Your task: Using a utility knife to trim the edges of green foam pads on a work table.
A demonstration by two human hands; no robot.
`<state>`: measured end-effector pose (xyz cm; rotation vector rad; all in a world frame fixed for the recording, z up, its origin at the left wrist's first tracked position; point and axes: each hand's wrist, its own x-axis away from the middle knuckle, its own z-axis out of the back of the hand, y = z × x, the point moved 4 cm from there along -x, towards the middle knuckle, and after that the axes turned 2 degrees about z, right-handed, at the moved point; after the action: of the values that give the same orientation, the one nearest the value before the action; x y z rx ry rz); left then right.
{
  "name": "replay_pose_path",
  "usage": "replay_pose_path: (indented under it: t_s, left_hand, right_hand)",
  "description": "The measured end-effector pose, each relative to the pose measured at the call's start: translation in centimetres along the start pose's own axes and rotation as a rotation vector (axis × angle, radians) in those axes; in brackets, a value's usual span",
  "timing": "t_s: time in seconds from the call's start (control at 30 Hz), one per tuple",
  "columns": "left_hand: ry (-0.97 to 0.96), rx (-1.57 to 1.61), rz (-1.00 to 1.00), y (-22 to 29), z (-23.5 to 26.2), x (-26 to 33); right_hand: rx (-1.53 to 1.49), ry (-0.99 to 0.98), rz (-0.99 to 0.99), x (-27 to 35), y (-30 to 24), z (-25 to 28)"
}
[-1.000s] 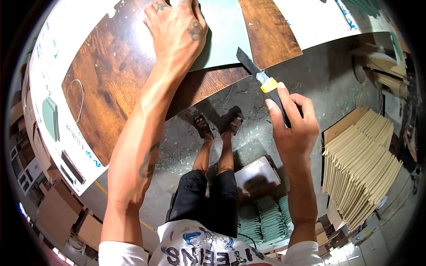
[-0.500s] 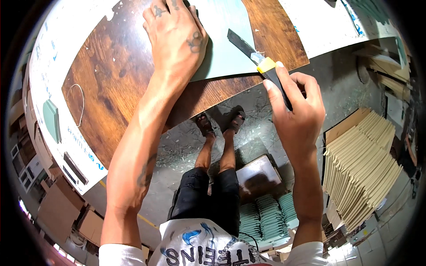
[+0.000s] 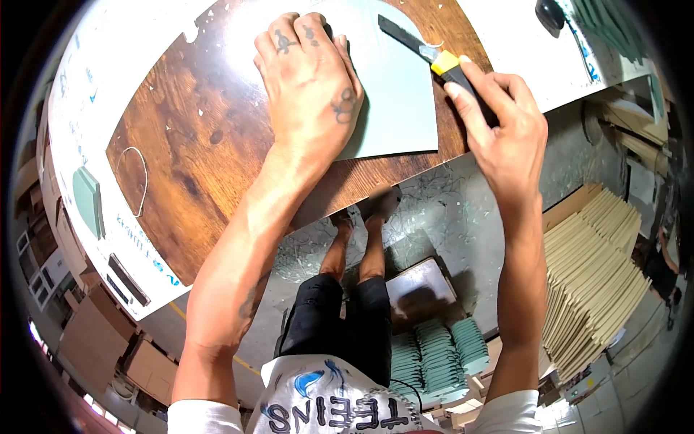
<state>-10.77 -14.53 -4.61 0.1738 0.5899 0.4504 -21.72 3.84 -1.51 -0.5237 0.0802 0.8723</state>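
Note:
A pale green sheet [image 3: 405, 108] lies on a brown wood-grain board [image 3: 210, 166]. My left hand [image 3: 314, 87] presses on the sheet with its fingers bent and closed. Something dark shows between its index finger and thumb, too covered to name. In my right hand [image 3: 510, 134] is a yellow-and-black utility knife [image 3: 448, 66], gripped by its handle. The long dark blade points away and to the left, over the sheet near its curved right edge. A pale shred clings by the blade's base.
Under the board is a white table [image 3: 79, 130] bearing a thin cord loop [image 3: 146, 181], small green pieces [image 3: 88, 202] and a rounded black object [image 3: 550, 16]. Below right stand stacked cream strips [image 3: 589, 282] and green bundles [image 3: 437, 358]. Scraps litter the floor around my feet.
The knife has moved farther away along the sheet's right edge, with my right hand. My left hand stays on the sheet. The whole view has shifted a little.

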Motion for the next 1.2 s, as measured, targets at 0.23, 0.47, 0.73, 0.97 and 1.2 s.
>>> replay_pose_path:
  t_s: [0.23, 0.47, 0.73, 0.97, 1.2]
  left_hand:
    - [-0.086, 0.141, -0.113, -1.6, -0.2, -1.8]
    - [-0.453, 0.013, 0.16, -2.1, 2.3, 0.9]
    - [-0.556, -0.037, 0.208, 0.0, 2.9, 3.0]
    - [-0.472, 0.005, 0.139, -0.2, 2.7, 3.3]
    - [-0.437, 0.021, 0.126, -0.3, 2.9, 3.0]
  right_hand:
    - [0.033, -0.039, 0.118, -1.9, 1.3, 0.3]
    - [-0.024, 0.028, -0.105, 5.0, -3.3, 0.1]
    - [0.029, 0.065, -0.141, 4.3, -4.1, -0.2]
    - [0.064, 0.029, -0.053, 1.9, -3.5, -0.1]
    - [0.011, -0.026, 0.045, -2.2, -1.2, -0.9]
